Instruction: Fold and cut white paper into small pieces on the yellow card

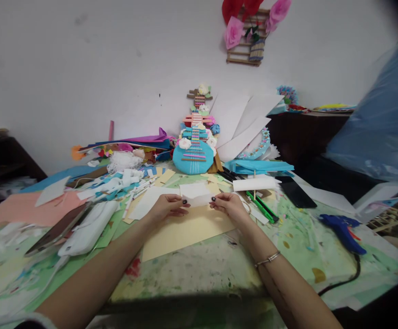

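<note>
A small white paper strip (197, 200) is stretched between my two hands, above a cream sheet (181, 230) on the table. Its left end is pinched between the thumb and fingers of my left hand (170, 206). My right hand (229, 208) pinches the right end in the same way. More white paper (190, 188) shows just behind the strip. A white paper roll (255, 183) lies to the right, beside a green cutter (262, 208).
A blue paper instrument (192, 157) stands against the wall. Paper scraps, a phone (57, 230) and a white power bank (87, 228) lie left. Another dark phone (297, 192) and a blue glue gun (344, 230) with a black cord are on the right.
</note>
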`<state>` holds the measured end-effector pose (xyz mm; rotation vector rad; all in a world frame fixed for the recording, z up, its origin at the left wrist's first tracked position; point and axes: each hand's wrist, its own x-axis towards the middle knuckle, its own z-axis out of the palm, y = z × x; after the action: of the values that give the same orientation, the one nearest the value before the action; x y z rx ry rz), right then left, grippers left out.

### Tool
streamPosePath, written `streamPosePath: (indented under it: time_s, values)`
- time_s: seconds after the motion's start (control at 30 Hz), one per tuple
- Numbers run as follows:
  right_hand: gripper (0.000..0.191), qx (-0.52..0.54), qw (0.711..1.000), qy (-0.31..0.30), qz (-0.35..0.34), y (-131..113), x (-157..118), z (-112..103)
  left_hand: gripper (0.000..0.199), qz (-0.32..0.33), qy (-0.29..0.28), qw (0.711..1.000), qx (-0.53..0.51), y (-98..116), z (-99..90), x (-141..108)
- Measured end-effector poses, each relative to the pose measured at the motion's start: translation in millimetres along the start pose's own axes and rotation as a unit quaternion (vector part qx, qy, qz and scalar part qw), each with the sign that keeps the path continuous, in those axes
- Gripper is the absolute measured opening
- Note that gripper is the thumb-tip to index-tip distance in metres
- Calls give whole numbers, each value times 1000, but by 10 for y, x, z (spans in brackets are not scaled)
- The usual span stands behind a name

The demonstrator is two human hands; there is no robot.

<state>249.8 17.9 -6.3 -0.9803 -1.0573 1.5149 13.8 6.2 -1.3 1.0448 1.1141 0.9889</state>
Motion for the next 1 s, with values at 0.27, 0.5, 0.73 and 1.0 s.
streamPosePath:
  time_s: [0.27, 0.5, 0.73, 1.0]
  values:
    - [27, 6, 1000, 23, -16, -27, -16, 40, 25, 34, 9, 997, -73, -20, 24, 22]
    - [20, -28, 999, 29, -19, -37, -39, 65, 22, 31, 27, 995, -91, -51, 27, 52]
    - [18, -37, 999, 31, -23, -29, -43, 65, 26, 33, 40, 991, -124, -13, 80, 15]
    - [24, -8, 1000, 20, -9, -44, -60, 86, 25, 40, 41, 992, -114, -8, 80, 7]
